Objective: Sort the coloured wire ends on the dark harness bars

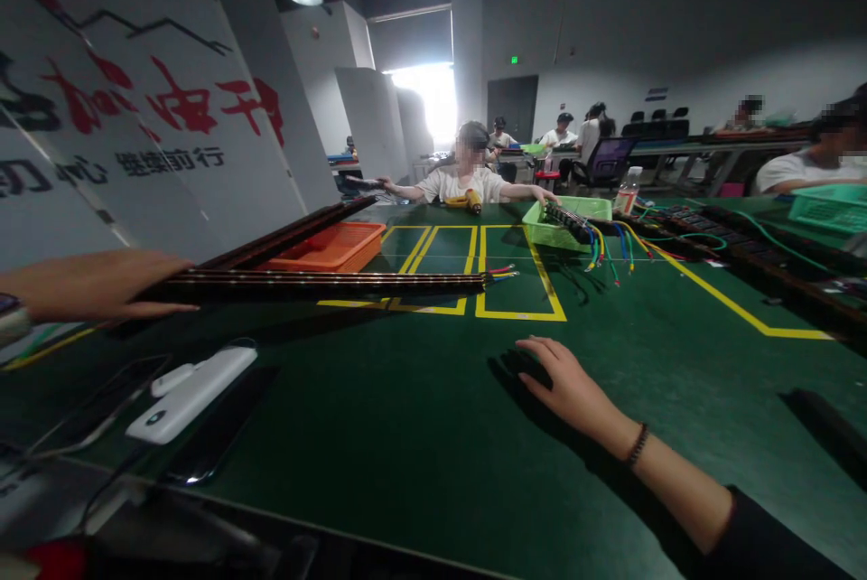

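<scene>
My left hand [128, 284] is closed round the left end of a long dark strip bundle [339, 282], which reaches across the table to the middle. Short red, blue and yellow wires [502, 274] stick out of its right end. My right hand [559, 377], with a beaded bracelet on the wrist, hovers low over the green table [420, 408], its fingers slightly bent and apart, holding nothing. Beyond the bundle an orange basket [345, 247] stands partly hidden, with another dark strip [291, 232] slanting over its left side.
Yellow tape rectangles [521, 316] mark the table. A white power bank [196, 395] and black phone [223, 422] lie front left. Across the table a person [461, 178] reaches to a light green basket [569, 232] with coloured wires. More dark strips [765, 255] lie right, near a bottle [629, 191].
</scene>
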Available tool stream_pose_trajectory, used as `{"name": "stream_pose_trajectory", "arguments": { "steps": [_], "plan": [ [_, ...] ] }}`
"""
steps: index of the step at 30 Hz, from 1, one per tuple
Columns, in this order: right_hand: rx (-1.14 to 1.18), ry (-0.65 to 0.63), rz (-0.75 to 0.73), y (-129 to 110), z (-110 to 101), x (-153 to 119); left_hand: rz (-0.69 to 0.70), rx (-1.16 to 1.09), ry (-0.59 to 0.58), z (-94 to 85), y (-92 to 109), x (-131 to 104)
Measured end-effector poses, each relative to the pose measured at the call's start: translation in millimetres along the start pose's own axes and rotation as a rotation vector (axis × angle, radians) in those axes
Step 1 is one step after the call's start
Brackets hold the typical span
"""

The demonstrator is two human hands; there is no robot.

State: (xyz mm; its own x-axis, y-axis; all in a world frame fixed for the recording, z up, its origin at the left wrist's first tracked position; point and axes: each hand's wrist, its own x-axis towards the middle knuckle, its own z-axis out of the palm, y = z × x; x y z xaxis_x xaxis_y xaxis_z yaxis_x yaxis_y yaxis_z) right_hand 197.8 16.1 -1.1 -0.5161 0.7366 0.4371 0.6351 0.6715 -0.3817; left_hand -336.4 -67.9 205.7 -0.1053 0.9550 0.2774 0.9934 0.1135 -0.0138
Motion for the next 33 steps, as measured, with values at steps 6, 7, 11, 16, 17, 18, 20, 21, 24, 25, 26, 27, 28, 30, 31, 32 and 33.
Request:
{"name": "stream_pose_trajectory", "arguments": {
  "steps": [6, 7, 11, 16, 17, 18, 20, 21, 24, 25, 26, 27, 28, 30, 31, 32, 33],
  "plan": [
    [-0.314, 0.172, 0.032, 48, -15, 7, 0.204, 0.010, -0.245, 32.4, -22, 5],
    [-0.359, 0.171, 0.056, 57, -17, 7, 0.234, 0.018, -0.294, 37.0, -19, 6],
    [-0.483, 0.129, 0.126, 86, -19, 4, 0.328, -0.002, -0.377, 54.6, 8, 14],
    [-0.625, 0.113, 0.206, 107, -25, -5, 0.421, -0.079, -0.415, 79.8, 37, 29],
    [-0.648, 0.105, 0.217, 109, -28, -6, 0.439, -0.078, -0.419, 84.4, 40, 32],
    [-0.664, 0.094, 0.225, 109, -32, -6, 0.453, -0.072, -0.423, 88.6, 43, 35],
    [-0.668, 0.064, 0.225, 106, -40, -6, 0.469, -0.063, -0.435, 95.6, 45, 42],
    [-0.651, 0.046, 0.219, 103, -44, -5, 0.472, -0.063, -0.439, 98.6, 45, 45],
    [-0.538, 0.010, 0.219, 89, -49, -1, 0.456, -0.079, -0.436, 107.2, 42, 52],
    [-0.485, 0.004, 0.224, 83, -48, 0, 0.442, -0.086, -0.436, 109.8, 40, 53],
    [-0.430, 0.001, 0.226, 78, -47, 1, 0.423, -0.093, -0.438, 112.3, 38, 55],
    [-0.372, 0.003, 0.226, 72, -45, 2, 0.400, -0.099, -0.443, 114.4, 35, 57],
    [-0.315, 0.008, 0.222, 66, -41, 3, 0.378, -0.102, -0.452, 116.0, 32, 58],
    [-0.210, 0.018, 0.206, 53, -33, 4, 0.350, -0.096, -0.459, 117.4, 25, 62],
    [-0.164, 0.020, 0.203, 47, -28, 5, 0.344, -0.076, -0.448, 117.1, 21, 64],
    [-0.125, 0.019, 0.199, 40, -24, 6, 0.342, -0.042, -0.423, 116.4, 18, 65],
    [-0.092, 0.010, 0.192, 32, -20, 7, 0.331, 0.014, -0.393, 115.2, 15, 67]
  ]
}}
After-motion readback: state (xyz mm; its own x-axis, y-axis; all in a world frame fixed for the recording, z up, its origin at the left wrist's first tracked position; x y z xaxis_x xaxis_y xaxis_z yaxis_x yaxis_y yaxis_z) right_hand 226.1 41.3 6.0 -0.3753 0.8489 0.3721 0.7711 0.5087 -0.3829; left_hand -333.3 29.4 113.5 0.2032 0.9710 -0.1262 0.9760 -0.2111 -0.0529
